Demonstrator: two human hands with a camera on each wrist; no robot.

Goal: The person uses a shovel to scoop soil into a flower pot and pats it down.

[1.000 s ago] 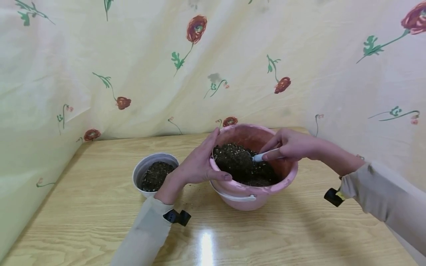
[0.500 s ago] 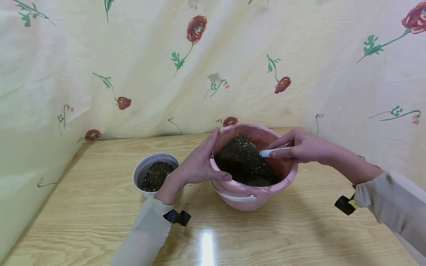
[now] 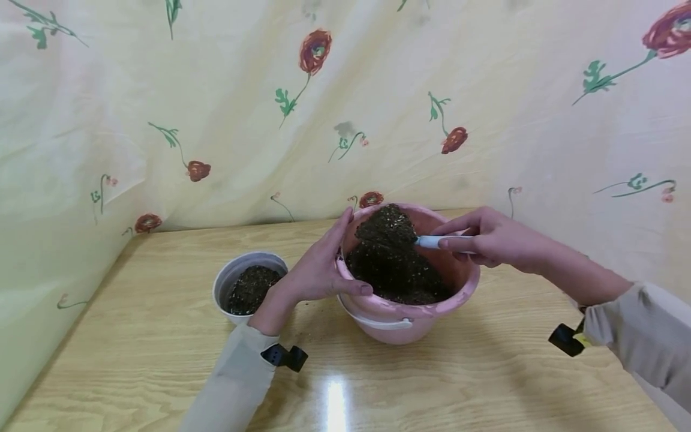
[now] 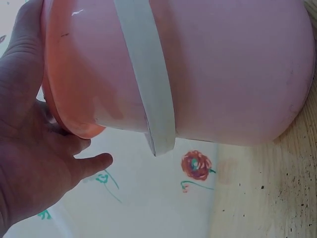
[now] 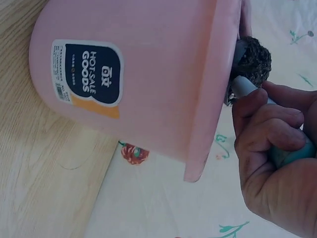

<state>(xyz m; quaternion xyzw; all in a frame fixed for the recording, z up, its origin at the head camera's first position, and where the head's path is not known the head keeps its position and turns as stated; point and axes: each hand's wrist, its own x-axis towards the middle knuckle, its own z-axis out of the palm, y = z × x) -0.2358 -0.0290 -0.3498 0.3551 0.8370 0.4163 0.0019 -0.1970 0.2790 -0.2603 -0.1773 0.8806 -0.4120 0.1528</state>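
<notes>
A pink bucket (image 3: 385, 327) with a white handle (image 4: 148, 74) stands on the table, dark soil (image 3: 402, 276) inside. My left hand (image 3: 321, 267) holds its left rim, the thumb at the front and the fingers along the far side. In the right wrist view, my right hand (image 5: 277, 144) grips a trowel (image 5: 250, 89) round its pale blue handle. The trowel's blade is hidden under a heap of soil (image 3: 387, 225), raised at the bucket's far rim. A grey-white pot (image 3: 221, 285), partly filled with soil, stands left of the bucket, partly behind my left wrist.
The wooden table (image 3: 135, 360) meets a cloth (image 3: 232, 120) printed with red flowers at the back and sides. Soil crumbs (image 4: 262, 187) lie on the table by the bucket. A label (image 5: 89, 77) is stuck on the bucket's side.
The right hand has drawn the trowel rightward and raised it out of the soil, and a heap of soil has come up on it. The left hand stays on the rim.
</notes>
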